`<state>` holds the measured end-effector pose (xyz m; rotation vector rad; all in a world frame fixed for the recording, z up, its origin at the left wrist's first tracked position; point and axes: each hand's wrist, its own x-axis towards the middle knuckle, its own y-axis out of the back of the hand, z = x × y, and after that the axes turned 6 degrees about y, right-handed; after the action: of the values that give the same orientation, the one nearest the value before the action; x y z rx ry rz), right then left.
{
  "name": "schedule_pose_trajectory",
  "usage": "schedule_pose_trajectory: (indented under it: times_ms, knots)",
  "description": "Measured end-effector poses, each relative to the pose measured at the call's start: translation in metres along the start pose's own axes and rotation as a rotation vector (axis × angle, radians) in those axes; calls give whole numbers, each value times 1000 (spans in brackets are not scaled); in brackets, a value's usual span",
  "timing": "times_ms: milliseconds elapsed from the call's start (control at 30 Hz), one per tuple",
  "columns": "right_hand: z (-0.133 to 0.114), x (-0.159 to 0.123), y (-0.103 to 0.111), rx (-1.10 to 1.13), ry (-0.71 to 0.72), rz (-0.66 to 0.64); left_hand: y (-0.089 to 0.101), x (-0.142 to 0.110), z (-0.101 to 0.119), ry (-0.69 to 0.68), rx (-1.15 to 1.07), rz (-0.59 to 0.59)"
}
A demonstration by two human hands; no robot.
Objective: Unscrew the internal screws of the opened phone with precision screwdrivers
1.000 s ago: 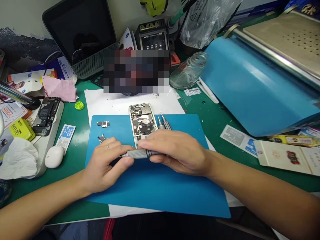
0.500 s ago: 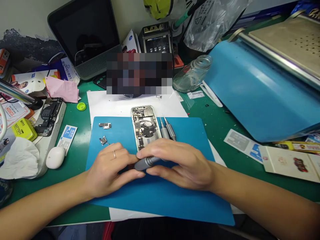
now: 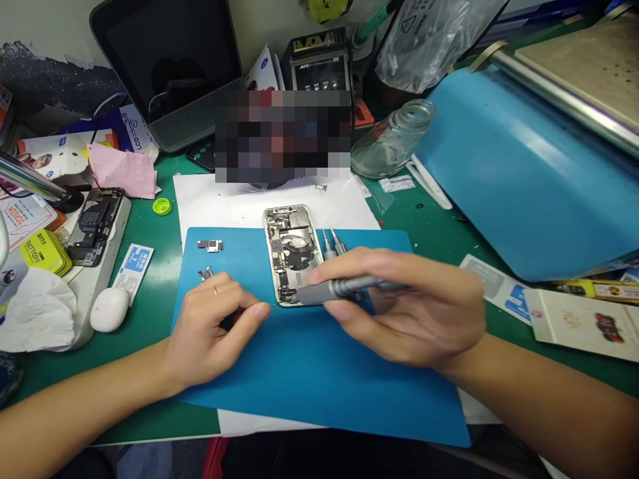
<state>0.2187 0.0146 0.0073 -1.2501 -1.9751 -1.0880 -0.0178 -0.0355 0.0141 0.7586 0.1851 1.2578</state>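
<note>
My right hand (image 3: 419,309) is closed around a grey screwdriver (image 3: 324,291), held nearly level with its thick end to the left. That thick end overlaps the lower edge of an opened phone (image 3: 294,249), whose inner parts are exposed on the blue mat (image 3: 309,379). To the left of the phone, my left hand (image 3: 214,332) has its fingers curled and its thumb against the index finger; whatever may be inside is hidden. Two more grey screwdrivers (image 3: 335,243) lie at the phone's right side, partly covered by my right hand. Small metal phone parts (image 3: 210,246) rest at the mat's upper left.
On the left are a white earbud case (image 3: 110,310), a second opened phone (image 3: 96,226) on a white box, and a yellow box (image 3: 46,253). Toward the back stand a dark-screened monitor (image 3: 170,63) and a tilted glass jar (image 3: 392,140). A blue sheet (image 3: 524,166) rises at right.
My hands have parted. The right has lifted the screwdriver up and to the right, away from my left hand, whose fingers are now more curled. The view has shifted slightly.
</note>
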Motion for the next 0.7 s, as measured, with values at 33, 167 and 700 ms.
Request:
schedule_pose_trajectory:
  times_ms: [33, 167, 700]
  knots:
    - [1, -1, 0, -27, 39, -58, 0, 0, 0, 25, -14, 1]
    - [6, -2, -3, -81, 159, -178, 1, 1, 2, 77, -25, -47]
    - [14, -3, -4, -76, 91, -200, -1, 1, 1, 151, 59, -98]
